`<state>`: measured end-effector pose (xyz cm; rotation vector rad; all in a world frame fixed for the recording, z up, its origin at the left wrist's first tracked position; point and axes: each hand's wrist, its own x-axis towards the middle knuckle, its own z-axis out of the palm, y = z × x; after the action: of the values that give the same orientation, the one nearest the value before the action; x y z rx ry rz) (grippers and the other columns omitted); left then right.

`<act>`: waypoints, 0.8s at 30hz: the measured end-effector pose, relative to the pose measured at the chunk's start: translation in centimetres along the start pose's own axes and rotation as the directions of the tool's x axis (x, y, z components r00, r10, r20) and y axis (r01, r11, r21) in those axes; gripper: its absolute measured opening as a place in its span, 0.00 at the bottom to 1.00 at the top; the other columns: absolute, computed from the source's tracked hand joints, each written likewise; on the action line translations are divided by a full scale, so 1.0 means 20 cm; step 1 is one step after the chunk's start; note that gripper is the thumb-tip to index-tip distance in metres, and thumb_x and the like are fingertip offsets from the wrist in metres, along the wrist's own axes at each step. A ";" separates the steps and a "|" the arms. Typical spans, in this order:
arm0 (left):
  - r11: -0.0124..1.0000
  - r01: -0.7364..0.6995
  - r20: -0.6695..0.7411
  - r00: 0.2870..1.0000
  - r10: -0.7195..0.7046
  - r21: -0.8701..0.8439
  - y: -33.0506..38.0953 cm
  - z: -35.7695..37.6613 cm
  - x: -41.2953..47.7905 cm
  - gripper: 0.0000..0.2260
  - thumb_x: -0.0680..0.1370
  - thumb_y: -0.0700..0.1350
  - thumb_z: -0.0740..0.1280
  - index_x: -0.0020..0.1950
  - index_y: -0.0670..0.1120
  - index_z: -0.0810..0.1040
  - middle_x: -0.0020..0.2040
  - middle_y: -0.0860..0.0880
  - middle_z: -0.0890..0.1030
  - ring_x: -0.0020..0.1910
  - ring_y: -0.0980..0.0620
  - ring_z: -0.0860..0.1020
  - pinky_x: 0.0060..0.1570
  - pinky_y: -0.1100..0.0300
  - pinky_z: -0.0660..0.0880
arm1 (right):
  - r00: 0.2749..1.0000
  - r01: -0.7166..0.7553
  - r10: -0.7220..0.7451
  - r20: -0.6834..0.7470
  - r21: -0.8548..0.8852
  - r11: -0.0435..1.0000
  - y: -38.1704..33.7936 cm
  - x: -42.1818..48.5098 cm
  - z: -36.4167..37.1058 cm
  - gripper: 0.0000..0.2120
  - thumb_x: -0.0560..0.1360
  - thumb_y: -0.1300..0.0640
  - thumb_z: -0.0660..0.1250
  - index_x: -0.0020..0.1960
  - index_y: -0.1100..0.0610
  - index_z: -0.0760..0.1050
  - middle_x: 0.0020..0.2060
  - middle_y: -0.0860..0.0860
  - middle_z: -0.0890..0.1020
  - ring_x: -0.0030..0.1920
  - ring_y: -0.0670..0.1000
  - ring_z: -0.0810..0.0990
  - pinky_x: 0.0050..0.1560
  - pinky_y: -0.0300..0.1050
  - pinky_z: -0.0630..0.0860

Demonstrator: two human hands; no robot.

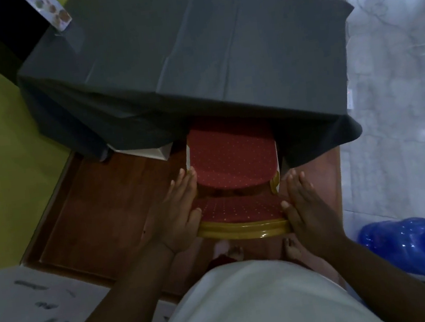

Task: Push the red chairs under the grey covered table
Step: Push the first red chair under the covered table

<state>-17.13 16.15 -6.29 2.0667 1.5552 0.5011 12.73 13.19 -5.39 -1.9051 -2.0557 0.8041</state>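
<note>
Now I'm bracing flat, open palms, left grip (178, 210) and right grip (309, 203), against the chair (232, 158); uneven pushing risks snagging the desk (193, 56) cloth.

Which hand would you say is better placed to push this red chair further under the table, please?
Neither clearly: left hand and right hand lie flat against opposite sides of the red chair backrest, so both together.

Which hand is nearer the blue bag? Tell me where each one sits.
Right. The right hand rests flat on the right side of the red chair, on the side where the blue bag lies on the floor. The left hand presses the chair's opposite side, farther away.
</note>
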 end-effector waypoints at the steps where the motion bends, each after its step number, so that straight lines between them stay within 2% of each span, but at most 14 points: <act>1: 1.000 -0.012 0.006 1.000 0.012 0.003 -0.01 -0.01 0.02 0.33 0.73 0.48 0.53 0.78 0.45 0.50 0.79 0.47 0.54 0.79 0.52 0.48 0.76 0.49 0.48 | 1.000 -0.012 0.012 -0.019 -0.006 1.000 -0.01 0.00 0.01 0.34 0.77 0.35 0.37 0.79 0.49 0.41 0.76 0.44 0.45 0.77 0.47 0.42 0.74 0.50 0.53; 4: 0.999 -0.047 0.028 0.998 0.047 0.010 -0.05 -0.03 0.07 0.33 0.73 0.48 0.53 0.78 0.47 0.49 0.79 0.49 0.53 0.78 0.52 0.48 0.76 0.48 0.49 | 0.995 -0.045 0.045 -0.085 -0.002 0.999 -0.05 0.01 0.02 0.30 0.78 0.37 0.38 0.77 0.48 0.40 0.75 0.44 0.46 0.76 0.47 0.43 0.73 0.51 0.55; 7: 0.997 -0.075 0.042 0.996 0.074 0.006 -0.07 -0.05 0.13 0.34 0.72 0.48 0.54 0.78 0.47 0.49 0.79 0.49 0.53 0.78 0.52 0.48 0.76 0.47 0.50 | 0.986 -0.068 0.068 -0.149 0.006 0.998 -0.07 0.03 0.03 0.30 0.79 0.40 0.40 0.78 0.51 0.44 0.76 0.46 0.49 0.76 0.49 0.47 0.73 0.54 0.58; 11: 0.996 -0.090 0.038 0.995 0.089 0.012 -0.09 -0.07 0.17 0.34 0.73 0.48 0.54 0.78 0.45 0.50 0.79 0.47 0.54 0.78 0.50 0.49 0.76 0.46 0.51 | 0.976 -0.083 0.089 -0.199 0.036 0.996 -0.10 0.07 0.04 0.30 0.80 0.41 0.42 0.78 0.53 0.49 0.77 0.54 0.57 0.77 0.54 0.54 0.70 0.59 0.65; 15: 0.995 -0.098 0.045 0.994 0.096 0.034 -0.13 -0.10 0.23 0.33 0.73 0.47 0.53 0.78 0.45 0.49 0.79 0.47 0.54 0.78 0.52 0.48 0.76 0.45 0.51 | 0.968 -0.106 0.110 -0.226 0.033 0.994 -0.14 0.13 0.05 0.28 0.81 0.44 0.45 0.78 0.54 0.49 0.77 0.55 0.58 0.76 0.57 0.58 0.66 0.61 0.70; 24: 0.996 -0.085 0.031 0.996 0.084 0.020 -0.17 -0.18 0.36 0.32 0.74 0.43 0.56 0.78 0.45 0.53 0.79 0.46 0.56 0.78 0.51 0.49 0.76 0.47 0.49 | 0.968 -0.131 0.137 -0.211 0.040 0.991 -0.17 0.26 0.07 0.29 0.80 0.44 0.46 0.78 0.55 0.52 0.78 0.54 0.58 0.77 0.55 0.54 0.70 0.61 0.66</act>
<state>-19.71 24.36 -5.48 2.1534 1.4665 0.4835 8.52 17.85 -5.83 -2.0362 -1.7987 0.6185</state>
